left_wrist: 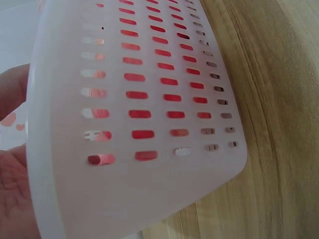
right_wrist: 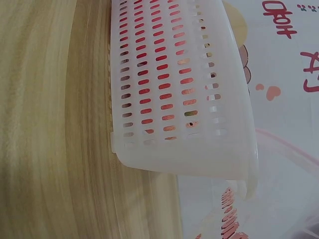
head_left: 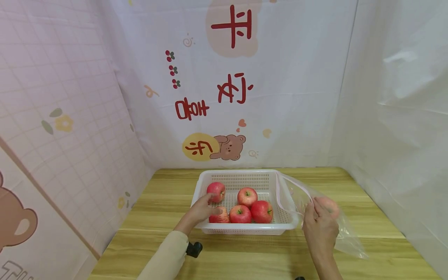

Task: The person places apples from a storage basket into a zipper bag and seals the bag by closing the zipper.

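Head: white basket [head_left: 245, 226], five red apples [head_left: 240, 214] inside; left hand [head_left: 202, 212] over the two leftmost, fingers parted, empty — contact uncertain. Right hand [head_left: 320, 229] pinches a clear bag [head_left: 350, 235], one bagged apple [head_left: 329, 208] just beyond it. Left wrist: hand behind slotted wall. Right wrist: basket — bag beyond.

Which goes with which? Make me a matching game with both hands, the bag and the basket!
Things:
1. Left hand
2. Right hand
3. Plastic bag
4. Basket

Clues:
A. See-through, with an apple inside
B. Above the basket's apples
C. White, standing on the table
D. Gripping the bag near its opening

Pairs: 1-B, 2-D, 3-A, 4-C
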### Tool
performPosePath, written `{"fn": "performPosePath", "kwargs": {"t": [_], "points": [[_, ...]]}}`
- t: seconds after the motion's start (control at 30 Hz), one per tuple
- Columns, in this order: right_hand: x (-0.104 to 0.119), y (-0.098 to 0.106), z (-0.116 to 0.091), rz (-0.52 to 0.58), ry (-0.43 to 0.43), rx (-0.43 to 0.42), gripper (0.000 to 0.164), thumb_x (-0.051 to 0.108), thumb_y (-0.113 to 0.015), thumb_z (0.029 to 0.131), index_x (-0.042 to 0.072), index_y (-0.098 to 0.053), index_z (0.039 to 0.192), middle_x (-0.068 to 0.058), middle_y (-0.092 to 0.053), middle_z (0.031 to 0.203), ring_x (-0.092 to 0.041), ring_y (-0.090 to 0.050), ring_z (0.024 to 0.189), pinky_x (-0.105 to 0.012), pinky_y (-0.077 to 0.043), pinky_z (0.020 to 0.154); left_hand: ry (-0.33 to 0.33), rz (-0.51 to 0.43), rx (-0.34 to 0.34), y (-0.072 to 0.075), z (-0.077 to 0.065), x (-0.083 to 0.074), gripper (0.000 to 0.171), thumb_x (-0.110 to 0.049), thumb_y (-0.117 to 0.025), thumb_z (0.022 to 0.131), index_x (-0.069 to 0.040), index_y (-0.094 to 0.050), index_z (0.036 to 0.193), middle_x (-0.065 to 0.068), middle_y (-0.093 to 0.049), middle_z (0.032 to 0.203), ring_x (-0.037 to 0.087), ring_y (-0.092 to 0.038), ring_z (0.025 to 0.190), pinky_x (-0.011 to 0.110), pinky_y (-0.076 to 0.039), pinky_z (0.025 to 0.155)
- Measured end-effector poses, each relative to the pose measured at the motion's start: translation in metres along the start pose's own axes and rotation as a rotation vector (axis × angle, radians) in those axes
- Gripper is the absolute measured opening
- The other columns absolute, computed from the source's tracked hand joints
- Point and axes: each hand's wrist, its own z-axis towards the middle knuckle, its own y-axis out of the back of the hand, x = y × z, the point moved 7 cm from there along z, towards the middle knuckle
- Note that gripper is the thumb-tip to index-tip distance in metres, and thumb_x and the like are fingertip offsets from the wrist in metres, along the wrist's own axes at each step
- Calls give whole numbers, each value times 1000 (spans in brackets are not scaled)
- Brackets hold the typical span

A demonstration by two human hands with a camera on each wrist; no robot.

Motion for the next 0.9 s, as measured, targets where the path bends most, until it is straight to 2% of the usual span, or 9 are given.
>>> {"fn": "performPosePath", "kwargs": {"t": [0.2, 0.3, 0.43, 0.57, 0.63, 0.7, 0.8, 0.83, 0.9], "points": [[1, 1, 0, -10, 12, -4, 36, 20, -52, 100, -3, -67, 122, -20, -66, 119, -43, -64, 104, -55, -51, 78, 23, 42, 44, -3, 3, 0, 70, -12, -78, 82, 2, -46, 143, 24, -47, 143, 42, -39, 135, 57, -33, 109], [0, 1, 1, -11, 8, -8, 35, 20, -53, 99, -3, -68, 121, -20, -67, 117, -42, -66, 100, -30, -56, 70, 29, 57, 61, -5, 4, 0, 71, -9, -79, 81, 2, -46, 143, 23, -48, 142, 42, -41, 133, 56, -34, 108], [-1, 2, 1, -6, 1, -16, 34, 19, -53, 99, -3, -69, 120, -22, -68, 112, -41, -69, 85, -3, -36, 55, 46, 67, 77, -6, 7, 1, 72, -8, -79, 80, 2, -46, 143, 23, -48, 142, 41, -43, 130, 56, -35, 108], [-3, 2, 2, -4, -11, -24, 34, 20, -52, 99, -2, -70, 119, -22, -70, 108, -39, -68, 74, -8, -35, 48, 62, 68, 97, -8, 8, 3, 71, -8, -80, 80, 1, -47, 142, 21, -49, 142, 40, -43, 129, 56, -35, 108], [-4, 3, 2, 0, -21, -24, 35, 21, -52, 99, -1, -70, 120, -21, -70, 107, -32, -69, 70, -8, -36, 48, 63, 73, 111, -9, 9, 3, 71, -6, -79, 79, 1, -48, 142, 22, -48, 142, 40, -43, 129, 56, -34, 108], [-4, 3, 2, 2, -26, -29, 35, 21, -52, 99, 0, -70, 120, -20, -71, 106, -30, -69, 66, -8, -36, 47, 59, 83, 129, -11, 10, 3, 72, -3, -79, 77, 1, -48, 141, 22, -48, 142, 37, -46, 123, 53, -41, 102], [-5, 3, 2, 7, -33, -34, 34, 22, -53, 99, 0, -70, 119, -20, -71, 104, -10, -63, 56, -8, -37, 46, 76, 107, 154, -13, 11, 3, 75, -1, -79, 74, 0, -48, 143, 21, -50, 138, 33, -48, 112, 48, -48, 89], [-5, 3, 2, 8, -33, -38, 34, 22, -53, 99, 1, -71, 119, -20, -71, 102, -10, -63, 56, -8, -37, 46, 84, 115, 161, -14, 11, 4, 77, -1, -79, 73, -1, -48, 143, 21, -51, 135, 32, -49, 108, 47, -49, 85], [-5, 3, 2, 10, -31, -42, 34, 23, -54, 99, 1, -72, 117, -21, -72, 95, 5, -53, 49, -11, -38, 44, 103, 133, 172, -15, 11, 5, 77, -1, -79, 73, -3, -48, 143, 19, -53, 130, 30, -49, 103, 47, -51, 80]]}}
